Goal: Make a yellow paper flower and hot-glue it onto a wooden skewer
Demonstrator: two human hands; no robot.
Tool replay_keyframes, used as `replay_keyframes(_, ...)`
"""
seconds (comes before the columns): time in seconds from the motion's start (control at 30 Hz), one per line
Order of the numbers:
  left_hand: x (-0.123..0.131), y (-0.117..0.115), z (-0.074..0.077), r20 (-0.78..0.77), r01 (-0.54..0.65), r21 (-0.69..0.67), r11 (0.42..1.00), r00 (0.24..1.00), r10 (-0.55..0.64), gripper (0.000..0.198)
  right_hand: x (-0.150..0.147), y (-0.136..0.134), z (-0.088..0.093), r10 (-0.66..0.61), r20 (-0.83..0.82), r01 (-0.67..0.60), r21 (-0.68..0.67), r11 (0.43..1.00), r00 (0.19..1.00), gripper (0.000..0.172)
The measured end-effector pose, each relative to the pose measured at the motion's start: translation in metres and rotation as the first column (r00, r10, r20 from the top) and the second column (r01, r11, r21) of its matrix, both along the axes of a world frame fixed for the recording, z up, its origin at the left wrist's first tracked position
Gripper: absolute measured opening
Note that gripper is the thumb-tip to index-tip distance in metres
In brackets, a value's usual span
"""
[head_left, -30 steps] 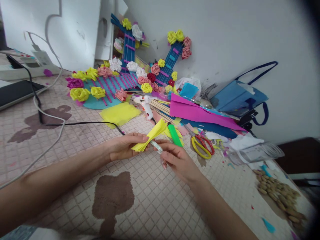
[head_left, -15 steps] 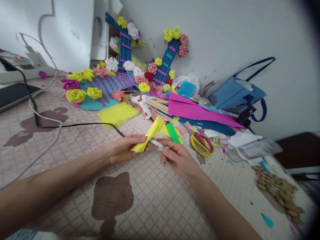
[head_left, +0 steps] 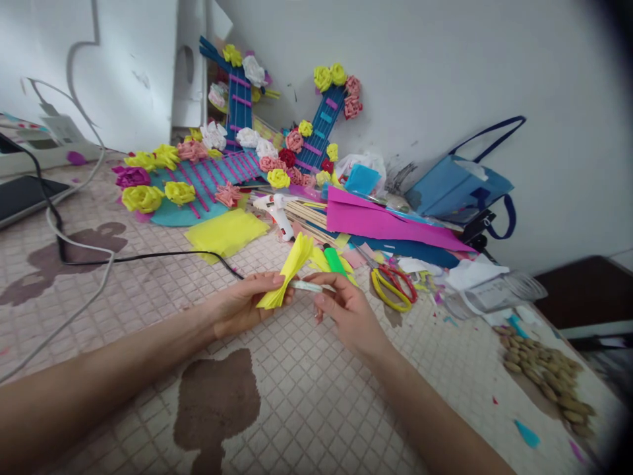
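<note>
My left hand [head_left: 250, 303] is closed on a yellow pleated paper [head_left: 291, 270], pinched at its middle so both ends fan out. Between finger and thumb of my right hand [head_left: 346, 307] is a thin whitish strip [head_left: 305, 285], perhaps cord. The strip reaches across to the pinched middle of the paper; whether it loops round is hidden by my left fingers. Just beyond my hands lie a green-handled tool [head_left: 335, 262] and a white glue gun [head_left: 277, 214]. Scissors with yellow and red handles [head_left: 393, 290] rest to the right.
Paper flowers decorate blue card pieces [head_left: 316, 132] at the back. Flat yellow sheets [head_left: 227, 232], a magenta sheet [head_left: 386, 221] and wooden sticks [head_left: 311, 214] lie in front. Peanuts [head_left: 548, 376] and a clear plastic cup [head_left: 494, 293] sit at right. A black cable [head_left: 163, 254] crosses at left.
The view has shifted slightly, so the things at the back sit a little lower and further left. The whitish strip now lies more level between my hands. Both hands keep their hold.
</note>
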State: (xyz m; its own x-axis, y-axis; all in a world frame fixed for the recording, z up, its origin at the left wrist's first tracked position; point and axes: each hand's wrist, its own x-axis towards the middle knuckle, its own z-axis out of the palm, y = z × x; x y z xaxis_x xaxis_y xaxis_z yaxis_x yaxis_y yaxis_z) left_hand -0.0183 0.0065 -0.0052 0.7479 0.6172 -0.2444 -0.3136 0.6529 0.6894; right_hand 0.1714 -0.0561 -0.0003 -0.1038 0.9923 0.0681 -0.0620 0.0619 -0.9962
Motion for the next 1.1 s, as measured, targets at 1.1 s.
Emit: replay_keyframes(1.1,-0.007,0.013,0.007,-0.036,-0.030,0.132,0.991,0.999,0.035,0.027,-0.003,-0.011,0.015,0.113,0.282,-0.138,0.069,0.988,0.953,0.009)
